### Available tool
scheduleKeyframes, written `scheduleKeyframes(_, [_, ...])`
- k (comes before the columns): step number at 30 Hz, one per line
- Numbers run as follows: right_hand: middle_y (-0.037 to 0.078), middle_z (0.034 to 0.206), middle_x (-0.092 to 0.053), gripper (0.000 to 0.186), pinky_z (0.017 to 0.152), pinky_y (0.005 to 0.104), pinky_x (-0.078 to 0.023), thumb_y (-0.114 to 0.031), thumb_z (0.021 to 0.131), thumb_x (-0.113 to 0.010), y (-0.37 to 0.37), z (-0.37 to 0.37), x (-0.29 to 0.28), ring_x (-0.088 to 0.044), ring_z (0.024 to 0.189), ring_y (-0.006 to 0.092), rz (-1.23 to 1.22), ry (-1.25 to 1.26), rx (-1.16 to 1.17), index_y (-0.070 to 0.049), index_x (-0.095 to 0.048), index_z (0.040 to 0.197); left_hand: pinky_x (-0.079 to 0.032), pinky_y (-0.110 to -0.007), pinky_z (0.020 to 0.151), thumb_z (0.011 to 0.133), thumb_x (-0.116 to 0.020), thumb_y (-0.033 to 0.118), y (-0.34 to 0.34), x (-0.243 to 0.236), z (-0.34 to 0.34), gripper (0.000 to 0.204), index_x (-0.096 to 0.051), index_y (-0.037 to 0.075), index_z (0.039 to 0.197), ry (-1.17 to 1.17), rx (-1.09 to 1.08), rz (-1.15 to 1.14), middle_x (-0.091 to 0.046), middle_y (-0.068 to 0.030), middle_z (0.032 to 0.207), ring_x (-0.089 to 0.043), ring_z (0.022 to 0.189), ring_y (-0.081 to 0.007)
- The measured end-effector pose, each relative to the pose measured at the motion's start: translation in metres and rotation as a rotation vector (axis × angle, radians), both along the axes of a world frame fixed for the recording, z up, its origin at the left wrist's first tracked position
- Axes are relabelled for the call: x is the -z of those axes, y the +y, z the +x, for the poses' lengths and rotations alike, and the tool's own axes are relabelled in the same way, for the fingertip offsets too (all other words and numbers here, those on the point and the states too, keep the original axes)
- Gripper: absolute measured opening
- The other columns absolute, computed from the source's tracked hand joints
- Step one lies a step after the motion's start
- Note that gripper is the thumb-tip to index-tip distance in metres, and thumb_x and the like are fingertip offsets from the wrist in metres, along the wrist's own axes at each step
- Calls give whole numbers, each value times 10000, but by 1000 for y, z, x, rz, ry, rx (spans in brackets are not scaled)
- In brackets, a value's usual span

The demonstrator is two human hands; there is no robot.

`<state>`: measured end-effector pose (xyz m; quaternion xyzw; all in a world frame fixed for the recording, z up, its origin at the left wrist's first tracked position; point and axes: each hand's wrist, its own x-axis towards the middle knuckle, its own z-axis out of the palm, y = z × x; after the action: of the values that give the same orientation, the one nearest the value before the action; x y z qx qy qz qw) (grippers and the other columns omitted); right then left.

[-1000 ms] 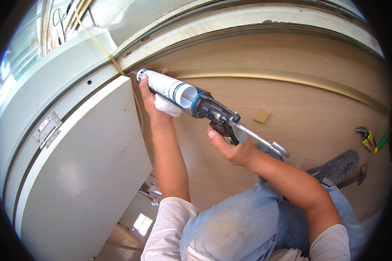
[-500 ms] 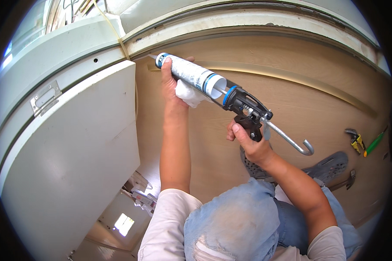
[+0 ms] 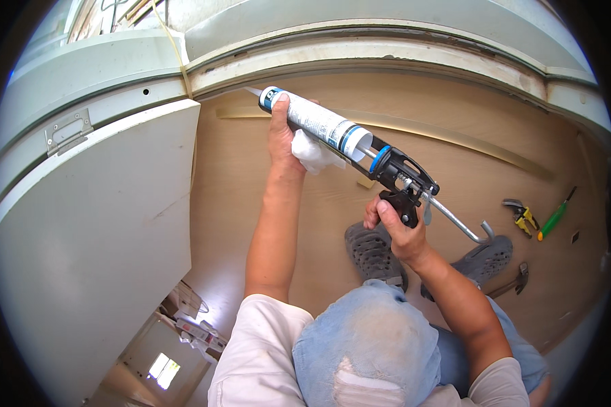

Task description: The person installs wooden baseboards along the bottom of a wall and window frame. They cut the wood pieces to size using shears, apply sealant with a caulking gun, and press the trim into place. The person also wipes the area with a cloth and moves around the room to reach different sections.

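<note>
A black caulking gun [image 3: 399, 169] carries a white and blue sealant cartridge [image 3: 319, 122]. Its clear nozzle [image 3: 253, 91] points up and left at the corner between the door frame and the floor. My left hand [image 3: 283, 139] is wrapped round the front of the cartridge, thumb on top. A crumpled white tissue [image 3: 312, 152] is pinched under that same hand, beside the barrel. My right hand [image 3: 402, 227] grips the trigger handle [image 3: 404, 203]. From the back of the gun a bent metal rod [image 3: 461, 217] sticks out to the lower right.
A white door [image 3: 95, 244] with a metal hinge [image 3: 69, 132] stands at the left. Beyond the gun, a gold strip [image 3: 448, 139] lies along the pale door sill [image 3: 373, 51]. Yellow-handled cutters [image 3: 522, 217], a green screwdriver [image 3: 554, 220] and a hammer [image 3: 521, 279] lie on the wood floor at right.
My hands and the caulking gun have shifted slightly right and down in view, with the nozzle still near the sill. The view has turned a little. My grip on the gun is the same.
</note>
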<state>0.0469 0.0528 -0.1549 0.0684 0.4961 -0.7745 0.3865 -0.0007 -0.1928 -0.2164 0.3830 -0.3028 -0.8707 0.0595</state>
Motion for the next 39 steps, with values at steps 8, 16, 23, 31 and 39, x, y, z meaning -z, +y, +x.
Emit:
scheduleKeyframes(8, [93,722,-576,267,658,355,-520,-194,1007,-516,33,-4,-8,-579,672,181,52,53,9,18,-568,853,-589,-406,795,839,-733,446,34,7,-7,535,-632,-50,1012,-17,5,20,-682,-157,907,-683,814,-275])
scheduleKeyframes(16, [100,728,-576,256,653,370,-523,-203,1007,-523,67,1,-17,-576,659,190,108,35,68,18,-566,884,-590,-395,782,870,-706,458,73,7,-18,531,-625,-47,1012,35,87,36,-681,-155,882,-687,802,-268])
scheduleKeyframes(23, [126,844,-613,238,757,416,-542,-220,977,-549,93,8,-21,-625,780,231,59,-2,102,16,-574,1000,-588,-395,774,890,-708,386,98,12,-21,404,-607,11,1000,70,64,43,-667,-127,883,-681,802,-246])
scheduleKeyframes(31, [132,1038,-630,271,962,431,-482,-134,940,-571,69,12,-21,-613,1007,241,-181,1,149,8,-557,1170,-581,-385,782,879,-734,351,80,-1,-17,376,-572,48,1030,31,30,-6,-640,-86,883,-665,818,-227])
scheduleKeyframes(39, [125,976,-603,225,940,491,-495,-155,980,-545,41,17,-16,-605,941,243,-130,58,119,9,-562,1133,-577,-379,734,892,-712,367,49,9,-8,384,-584,30,1022,28,19,16,-650,-96,894,-670,800,-223])
